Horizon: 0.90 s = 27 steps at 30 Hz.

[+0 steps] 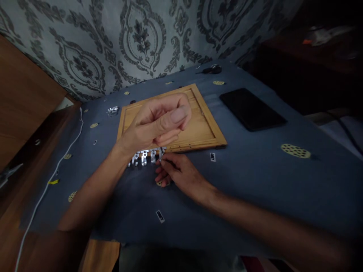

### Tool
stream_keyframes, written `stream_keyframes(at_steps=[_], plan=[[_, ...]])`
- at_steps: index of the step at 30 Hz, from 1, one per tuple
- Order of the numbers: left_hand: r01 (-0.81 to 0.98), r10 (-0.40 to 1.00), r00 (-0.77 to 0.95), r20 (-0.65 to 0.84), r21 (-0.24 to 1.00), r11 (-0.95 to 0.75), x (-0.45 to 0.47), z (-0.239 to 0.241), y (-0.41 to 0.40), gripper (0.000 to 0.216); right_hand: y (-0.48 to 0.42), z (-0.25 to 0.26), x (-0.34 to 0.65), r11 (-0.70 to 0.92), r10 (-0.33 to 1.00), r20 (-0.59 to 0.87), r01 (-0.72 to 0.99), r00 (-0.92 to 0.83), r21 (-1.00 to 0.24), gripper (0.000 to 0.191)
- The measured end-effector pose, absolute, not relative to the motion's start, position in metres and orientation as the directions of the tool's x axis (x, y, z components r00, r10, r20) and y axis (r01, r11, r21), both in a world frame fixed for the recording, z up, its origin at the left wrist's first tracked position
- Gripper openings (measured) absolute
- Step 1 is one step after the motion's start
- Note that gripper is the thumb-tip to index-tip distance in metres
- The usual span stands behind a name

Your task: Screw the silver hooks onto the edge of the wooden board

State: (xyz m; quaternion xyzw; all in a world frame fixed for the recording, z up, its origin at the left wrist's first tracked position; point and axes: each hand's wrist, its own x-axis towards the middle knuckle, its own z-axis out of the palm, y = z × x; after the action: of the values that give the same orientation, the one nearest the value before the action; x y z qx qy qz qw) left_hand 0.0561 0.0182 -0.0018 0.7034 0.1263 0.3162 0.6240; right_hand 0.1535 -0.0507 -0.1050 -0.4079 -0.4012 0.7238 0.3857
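My left hand (159, 122) is raised above the table, over the near edge of a wooden tray (204, 124). Its fingers are curled with the thumb pressed against them; what it pinches, if anything, I cannot make out. Below it lies a row of small shiny metal brackets (146, 156) on the blue cloth, just in front of the tray. My right hand (180, 174) rests low on the cloth, fingers bunched at the right end of that row, touching the last bracket.
A black phone (252, 108) lies right of the tray. A small metal piece (112, 110) sits at the tray's far left, a dark object (212, 69) by the wall. A white cable (53, 170) runs along the left. Small labels (160, 216) dot the cloth.
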Motion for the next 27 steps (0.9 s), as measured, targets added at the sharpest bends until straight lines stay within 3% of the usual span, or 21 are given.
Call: stream_keyframes(at_steps=[7,11,14,19,23,27], plan=[[-0.49,0.586,0.573,0.573,0.813,-0.316,0.045,0.012,0.028,0.034,-0.052,-0.11,0.154,-0.345,0.896,-0.234,-0.26,-0.378,-0.902,0.016],[-0.362,0.787,0.414,0.458,0.876,-0.32,0.057,0.018,0.012,0.04,-0.052,-0.114,0.155,-0.324,0.899,-0.202,-0.279,-0.388,-0.904,0.013],[-0.3,0.848,0.294,0.441,0.885,-0.356,0.065,0.014,0.001,0.036,-0.052,-0.114,0.156,-0.326,0.895,-0.203,-0.274,-0.396,-0.905,0.013],[-0.326,0.818,0.328,0.474,0.869,-0.373,0.062,0.003,0.009,0.034,-0.052,-0.111,0.155,-0.35,0.891,-0.233,-0.263,-0.39,-0.899,0.013],[-0.306,0.864,0.292,0.41,0.896,-0.321,0.06,-0.001,0.013,0.038,-0.053,-0.108,0.155,-0.36,0.888,-0.247,-0.254,-0.387,-0.898,0.015],[-0.32,0.819,0.298,0.49,0.86,-0.398,0.061,0.003,0.009,0.032,-0.053,-0.107,0.157,-0.358,0.886,-0.251,-0.23,-0.39,-0.905,0.014]])
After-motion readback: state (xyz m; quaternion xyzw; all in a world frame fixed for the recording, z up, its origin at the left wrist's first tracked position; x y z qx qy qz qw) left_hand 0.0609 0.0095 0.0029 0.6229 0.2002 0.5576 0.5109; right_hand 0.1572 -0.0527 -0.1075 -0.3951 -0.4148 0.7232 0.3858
